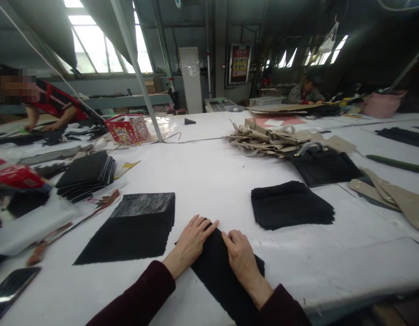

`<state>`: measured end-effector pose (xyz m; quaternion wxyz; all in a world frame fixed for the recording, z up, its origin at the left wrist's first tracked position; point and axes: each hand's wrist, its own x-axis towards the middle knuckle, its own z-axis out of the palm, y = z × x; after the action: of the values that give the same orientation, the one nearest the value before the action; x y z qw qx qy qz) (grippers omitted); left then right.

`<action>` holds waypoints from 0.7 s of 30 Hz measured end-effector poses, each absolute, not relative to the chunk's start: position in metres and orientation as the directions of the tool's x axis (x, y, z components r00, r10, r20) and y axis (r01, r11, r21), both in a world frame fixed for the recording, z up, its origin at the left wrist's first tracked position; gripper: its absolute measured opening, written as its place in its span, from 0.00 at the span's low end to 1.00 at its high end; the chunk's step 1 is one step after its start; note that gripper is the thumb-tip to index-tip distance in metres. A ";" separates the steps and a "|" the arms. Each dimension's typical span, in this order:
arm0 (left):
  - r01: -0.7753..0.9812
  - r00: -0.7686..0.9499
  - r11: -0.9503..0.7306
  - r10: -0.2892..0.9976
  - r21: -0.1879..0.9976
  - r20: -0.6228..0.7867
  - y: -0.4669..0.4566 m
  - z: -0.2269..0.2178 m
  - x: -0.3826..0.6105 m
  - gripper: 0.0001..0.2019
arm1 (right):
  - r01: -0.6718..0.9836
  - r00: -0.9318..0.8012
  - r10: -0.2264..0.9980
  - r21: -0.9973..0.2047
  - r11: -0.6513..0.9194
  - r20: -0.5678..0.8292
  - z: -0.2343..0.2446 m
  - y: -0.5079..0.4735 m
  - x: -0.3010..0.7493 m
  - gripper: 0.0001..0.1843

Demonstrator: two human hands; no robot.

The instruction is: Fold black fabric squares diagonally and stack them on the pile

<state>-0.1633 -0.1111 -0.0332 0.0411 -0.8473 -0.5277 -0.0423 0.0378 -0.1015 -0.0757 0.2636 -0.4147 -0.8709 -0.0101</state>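
A black fabric piece (216,267) lies at a slant on the white table in front of me, running off the lower edge of the view. My left hand (192,240) rests on its far left corner, fingers stretched out and thumb along the top edge. With curled fingers, my right hand (241,256) holds the right side of the same piece, its index fingertip at the far edge. The underside of the fabric is hidden. To the left sits a flat stack of black fabric (134,237) with a greyish strip across its top. Another black fabric stack (291,206) is at the right.
Beige strips (267,138) lie heaped beyond a black bag piece (326,167). A thick black stack (89,172), a red patterned box (126,129) and a phone (14,290) are leftward. One co-worker (56,102) leans in at left; another person (302,93) sits far back.
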 end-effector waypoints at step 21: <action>0.826 0.557 -0.548 0.830 -0.134 0.040 -0.112 -0.034 -0.152 0.32 | 0.757 -0.496 0.755 -0.211 0.618 0.429 -0.070 -0.112 0.050 0.15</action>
<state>-0.1518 -0.1121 -0.0339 0.0685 -0.8795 -0.4707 0.0141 0.0498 -0.1122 -0.0698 0.2466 -0.4371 -0.8650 -0.0028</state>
